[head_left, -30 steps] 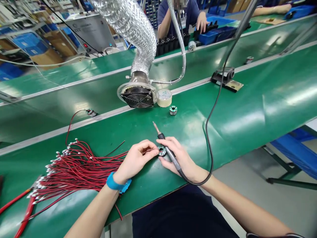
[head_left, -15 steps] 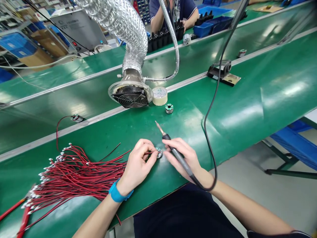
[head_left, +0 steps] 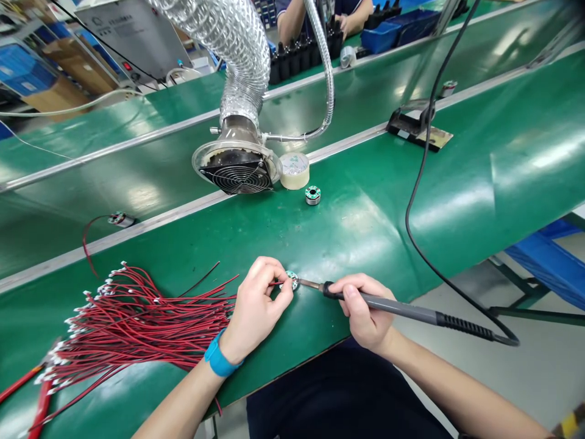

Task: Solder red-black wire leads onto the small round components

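Iron (head_left: pixel 397 306) at the edge of a round board (head_left: pixel 293 278)
Left hand (head_left: pixel 256 305) pinches a red wire (head_left: pixel 275 283); right hand (head_left: pixel 367 313) grips the iron. Holding both steady likely pays.

Glossy green workbench (head_left: pixel 498 201), pale floor (head_left: pixel 512 372)

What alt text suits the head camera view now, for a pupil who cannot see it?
A person's right hand holds a soldering iron, its tip at a small round circuit board; the left hand pinches a red wire there. A heap of red and black wires lies to the left on the green table.
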Tool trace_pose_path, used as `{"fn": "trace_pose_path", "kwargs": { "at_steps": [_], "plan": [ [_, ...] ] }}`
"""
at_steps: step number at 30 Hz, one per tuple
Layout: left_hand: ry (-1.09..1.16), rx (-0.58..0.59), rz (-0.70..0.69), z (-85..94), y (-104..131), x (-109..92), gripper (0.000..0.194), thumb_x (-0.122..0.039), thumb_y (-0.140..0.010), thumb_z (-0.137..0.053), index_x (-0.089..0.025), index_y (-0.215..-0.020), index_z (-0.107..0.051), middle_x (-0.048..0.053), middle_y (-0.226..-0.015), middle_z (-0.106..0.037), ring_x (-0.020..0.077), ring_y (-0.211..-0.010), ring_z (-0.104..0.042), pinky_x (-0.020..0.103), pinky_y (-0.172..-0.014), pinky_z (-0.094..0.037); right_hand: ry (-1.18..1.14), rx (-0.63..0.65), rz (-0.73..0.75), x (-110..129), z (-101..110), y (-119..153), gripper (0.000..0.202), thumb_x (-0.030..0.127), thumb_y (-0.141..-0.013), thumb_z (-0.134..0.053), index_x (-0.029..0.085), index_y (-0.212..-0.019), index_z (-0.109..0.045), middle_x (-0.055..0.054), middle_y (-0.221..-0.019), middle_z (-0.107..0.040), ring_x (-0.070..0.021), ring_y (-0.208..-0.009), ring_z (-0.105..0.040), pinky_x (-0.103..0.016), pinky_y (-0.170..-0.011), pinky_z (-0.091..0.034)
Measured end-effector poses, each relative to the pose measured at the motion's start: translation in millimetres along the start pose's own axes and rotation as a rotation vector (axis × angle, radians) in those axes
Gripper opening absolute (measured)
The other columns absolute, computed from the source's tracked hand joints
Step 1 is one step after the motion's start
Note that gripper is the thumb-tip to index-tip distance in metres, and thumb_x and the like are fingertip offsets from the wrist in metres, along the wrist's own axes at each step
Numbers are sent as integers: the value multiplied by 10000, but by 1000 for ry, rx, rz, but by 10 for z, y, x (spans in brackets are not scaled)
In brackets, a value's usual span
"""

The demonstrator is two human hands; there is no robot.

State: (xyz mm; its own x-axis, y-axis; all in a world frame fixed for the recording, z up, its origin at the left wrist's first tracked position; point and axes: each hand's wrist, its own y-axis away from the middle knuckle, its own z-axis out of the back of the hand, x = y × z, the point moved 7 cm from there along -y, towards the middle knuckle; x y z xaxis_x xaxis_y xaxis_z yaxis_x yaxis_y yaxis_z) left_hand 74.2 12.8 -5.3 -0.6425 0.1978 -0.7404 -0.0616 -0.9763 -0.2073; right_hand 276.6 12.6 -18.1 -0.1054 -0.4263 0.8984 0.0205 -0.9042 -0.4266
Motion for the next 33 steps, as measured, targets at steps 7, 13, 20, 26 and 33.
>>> {"fn": "trace_pose_path", "kwargs": {
  "at_steps": [7,13,20,26,33],
  "plan": [
    [-42,-9,-11,3,18,-1,132,-173,-961,-621,-201,-836,-591,39,-973,-602,132,-801,-574,255,-693,-473,46,2,38,65,-11,-23,223,221,-1008,-549,221,-895,-742,19,-616,-654,-152,-531,-655,-293,-596,-575],
    [-51,-15,-16,-2,20,7,135,-161,-955,-621,-200,-831,-584,35,-970,-598,127,-803,-579,251,-698,-476,18,-38,-14,-13,31,20,248,260,-1035,-541,222,-908,-751,-1,-647,-675,-168,-577,-687,-291,-570,-572],
    [-52,-17,-6,3,6,-7,149,-175,-950,-625,-203,-810,-579,36,-961,-606,126,-776,-572,250,-678,-477,12,-80,-34,-21,42,14,271,287,-1046,-529,211,-902,-745,-25,-679,-693,-180,-616,-709,-291,-544,-561],
    [-48,-27,-13,9,2,-22,156,-170,-946,-623,-205,-802,-574,33,-943,-605,124,-763,-563,250,-665,-466,5,-51,-31,-12,19,-13,259,275,-1049,-525,209,-923,-742,-13,-663,-677,-167,-592,-693,-279,-531,-544],
    [-46,-39,-10,-8,-2,-9,169,-136,-926,-626,-203,-786,-560,25,-920,-597,123,-755,-551,251,-659,-448,-29,28,-30,-26,-45,-27,201,217,-1036,-558,218,-962,-745,15,-668,-676,-136,-570,-669,-256,-546,-521]
  ]
}}
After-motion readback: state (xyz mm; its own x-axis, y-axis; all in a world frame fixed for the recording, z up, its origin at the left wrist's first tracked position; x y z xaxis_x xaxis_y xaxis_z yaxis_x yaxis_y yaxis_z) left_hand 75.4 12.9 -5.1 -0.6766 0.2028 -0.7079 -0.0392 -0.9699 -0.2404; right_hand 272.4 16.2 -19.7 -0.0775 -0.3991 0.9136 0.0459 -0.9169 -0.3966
